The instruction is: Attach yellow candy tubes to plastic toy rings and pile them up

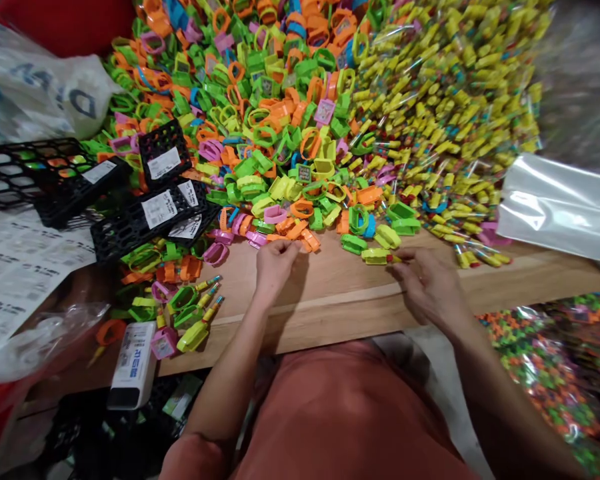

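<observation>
I have the yellow toy watch (pixel 375 256) on the near part of the tabletop (pixel 330 297), just in front of the loose heap, with a small red tip at its right end. My right hand (pixel 430 283) is at that tip, thumb and fingers drawn narrow; I can't tell whether they grip it. My left hand (pixel 276 267) has its fingers bent close together at an orange toy watch (pixel 309 241), and whether anything is pinched there is hidden from me. I'd judge the step as picking out single pieces, one per hand. The next move seems to call for a light fingertip pinch, leaving neighbouring pieces undisturbed. Beyond lie the heap of coloured watches (pixel 260 133) and, to the right, the yellow tubes (pixel 455 100). Black mesh trays (pixel 163 208) sit to the left.
</observation>
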Demonstrator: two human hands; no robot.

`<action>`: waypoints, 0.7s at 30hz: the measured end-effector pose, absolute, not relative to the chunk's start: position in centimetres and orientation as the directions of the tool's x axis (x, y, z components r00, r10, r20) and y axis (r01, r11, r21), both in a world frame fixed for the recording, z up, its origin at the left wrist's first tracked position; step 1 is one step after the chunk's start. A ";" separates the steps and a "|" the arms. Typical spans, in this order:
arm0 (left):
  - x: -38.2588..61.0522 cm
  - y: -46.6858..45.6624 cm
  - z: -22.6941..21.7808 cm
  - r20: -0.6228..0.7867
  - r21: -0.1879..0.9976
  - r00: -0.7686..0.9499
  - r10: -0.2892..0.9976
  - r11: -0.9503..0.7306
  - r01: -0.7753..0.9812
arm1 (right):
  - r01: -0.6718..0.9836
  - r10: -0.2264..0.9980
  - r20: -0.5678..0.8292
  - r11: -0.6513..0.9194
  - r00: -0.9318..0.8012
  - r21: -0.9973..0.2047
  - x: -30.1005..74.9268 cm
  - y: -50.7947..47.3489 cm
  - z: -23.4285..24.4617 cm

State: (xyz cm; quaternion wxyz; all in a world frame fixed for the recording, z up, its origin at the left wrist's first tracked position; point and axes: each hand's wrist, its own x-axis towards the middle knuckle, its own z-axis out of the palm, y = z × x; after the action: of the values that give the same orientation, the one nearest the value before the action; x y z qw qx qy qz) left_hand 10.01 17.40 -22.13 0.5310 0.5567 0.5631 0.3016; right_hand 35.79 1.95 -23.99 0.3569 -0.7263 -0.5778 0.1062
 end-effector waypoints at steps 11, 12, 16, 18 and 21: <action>14.3 14.9 -19.3 -0.697 0.583 0.340 0.632 0.775 -0.246 | 0.721 0.909 0.326 0.041 0.261 -0.692 33.1 2.3 -22.3; 14.1 14.6 -18.5 -0.719 0.503 0.379 0.582 0.813 -0.293 | 0.728 0.910 0.329 0.044 0.254 -0.684 33.0 2.3 -22.3; 12.2 13.5 -15.8 -0.727 0.250 0.527 0.440 0.884 -0.394 | 0.732 0.917 0.316 0.040 0.243 -0.680 32.6 2.2 -22.6; 11.3 13.1 -15.3 -0.733 0.178 0.560 0.386 0.904 -0.390 | 0.726 0.919 0.312 0.044 0.240 -0.686 32.3 2.2 -22.7; 10.5 12.5 -15.2 -0.762 0.172 0.542 0.354 0.918 -0.359 | 0.715 0.920 0.318 0.063 0.229 -0.696 31.9 2.4 -22.6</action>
State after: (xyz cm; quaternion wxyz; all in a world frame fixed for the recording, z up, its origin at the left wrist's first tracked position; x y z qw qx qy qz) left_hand 10.54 12.50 -15.18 0.8779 -0.0024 0.4336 0.2030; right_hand 31.89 2.43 -22.64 0.4025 -0.6726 -0.6078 0.1271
